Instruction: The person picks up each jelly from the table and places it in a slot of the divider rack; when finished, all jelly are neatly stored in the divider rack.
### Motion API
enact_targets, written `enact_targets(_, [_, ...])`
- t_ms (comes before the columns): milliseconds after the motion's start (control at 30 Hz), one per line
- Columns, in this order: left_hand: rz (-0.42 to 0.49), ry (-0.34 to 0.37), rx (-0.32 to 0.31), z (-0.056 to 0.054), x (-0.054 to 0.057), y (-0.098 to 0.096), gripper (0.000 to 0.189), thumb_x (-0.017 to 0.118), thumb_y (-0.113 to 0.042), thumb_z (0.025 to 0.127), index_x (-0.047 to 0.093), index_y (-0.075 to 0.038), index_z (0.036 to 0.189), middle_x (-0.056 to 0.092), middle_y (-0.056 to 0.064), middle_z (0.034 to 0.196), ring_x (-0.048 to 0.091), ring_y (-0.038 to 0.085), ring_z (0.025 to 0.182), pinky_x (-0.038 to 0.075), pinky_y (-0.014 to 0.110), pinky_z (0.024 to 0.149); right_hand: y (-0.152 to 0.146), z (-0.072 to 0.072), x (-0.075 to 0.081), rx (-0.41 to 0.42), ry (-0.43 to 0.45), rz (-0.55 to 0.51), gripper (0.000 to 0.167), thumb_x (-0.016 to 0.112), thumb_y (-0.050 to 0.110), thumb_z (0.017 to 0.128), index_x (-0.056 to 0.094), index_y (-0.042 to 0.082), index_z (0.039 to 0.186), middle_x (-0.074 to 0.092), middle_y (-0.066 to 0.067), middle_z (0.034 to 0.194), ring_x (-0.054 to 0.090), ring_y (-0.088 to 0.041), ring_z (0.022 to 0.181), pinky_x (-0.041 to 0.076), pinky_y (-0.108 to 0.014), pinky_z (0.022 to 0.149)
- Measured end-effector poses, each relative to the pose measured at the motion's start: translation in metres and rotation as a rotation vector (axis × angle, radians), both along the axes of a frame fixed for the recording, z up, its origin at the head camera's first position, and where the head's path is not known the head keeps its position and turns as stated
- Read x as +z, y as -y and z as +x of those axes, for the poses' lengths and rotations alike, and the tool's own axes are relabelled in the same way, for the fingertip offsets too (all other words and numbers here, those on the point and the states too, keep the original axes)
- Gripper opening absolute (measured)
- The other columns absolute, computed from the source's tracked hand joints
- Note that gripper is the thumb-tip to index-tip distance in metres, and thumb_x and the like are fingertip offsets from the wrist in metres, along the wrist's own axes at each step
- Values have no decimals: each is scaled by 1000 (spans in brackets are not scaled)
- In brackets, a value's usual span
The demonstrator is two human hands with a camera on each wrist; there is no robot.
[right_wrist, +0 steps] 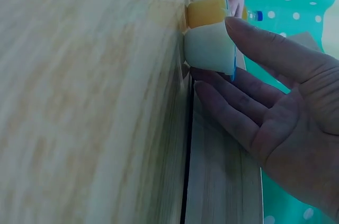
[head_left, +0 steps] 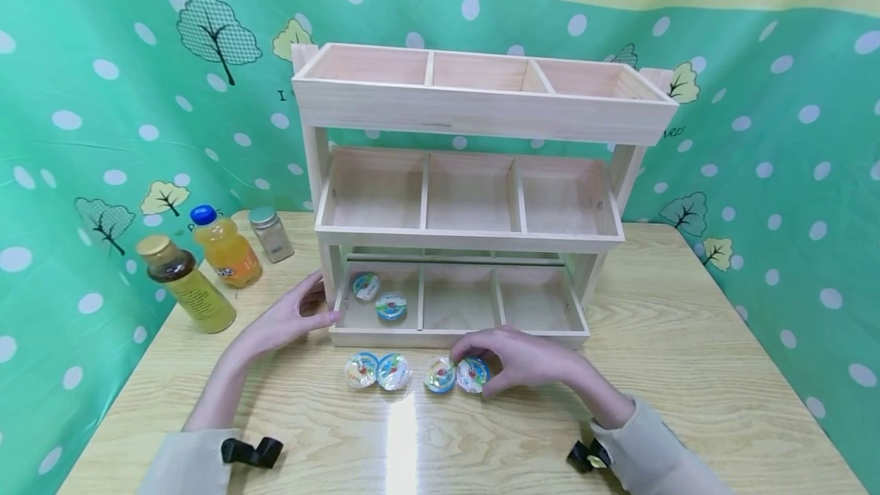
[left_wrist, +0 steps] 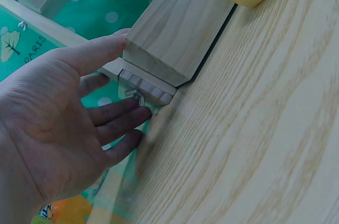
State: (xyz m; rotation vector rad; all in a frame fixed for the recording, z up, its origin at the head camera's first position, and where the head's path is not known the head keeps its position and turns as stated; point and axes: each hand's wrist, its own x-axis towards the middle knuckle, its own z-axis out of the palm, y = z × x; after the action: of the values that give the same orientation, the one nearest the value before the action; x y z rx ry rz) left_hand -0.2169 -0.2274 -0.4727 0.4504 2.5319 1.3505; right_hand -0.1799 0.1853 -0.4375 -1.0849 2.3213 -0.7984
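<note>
1. I saw the rightmost cup [head_left: 473, 376] on the bench [head_left: 330, 441] before the wooden rack [head_left: 447, 239], its lid up, long axis unclear, just beside its neighbour.
2. My right hand [head_left: 525, 357] reached leftward, fingers partly open, curled around that cup.
3. My left hand [head_left: 292, 317] held nothing, fingers spread, thumb against the rack's lower left corner.

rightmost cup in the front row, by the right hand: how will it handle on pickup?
The rightmost cup is probably light: it's small next to the right hand. Its pale wall looks smooth in the right wrist view, so it may slip a bit. The lid looks like thin, glossy film, so pressing from above could dent it.
</note>
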Motion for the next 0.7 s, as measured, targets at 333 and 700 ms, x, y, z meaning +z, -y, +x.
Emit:
enact_targets(333, [3,-11,-9,-1,-1,0,89,69,-28,99,12,-12,166,33,28,163,39,50,147,34,67,120,2,2,0,-18,-18,55,53,86,14,79,65,29,125,67,17,130,61,-3,120,48,-32,109])
enact_targets(700, [-6,14,4,0,0,0,90,69,-30,99,11,-13,166,32,28,164,37,51,148,33,69,120,0,1,0,-16,-33,38,49,86,13,78,68,27,121,70,16,121,62,0,108,53,-27,100])
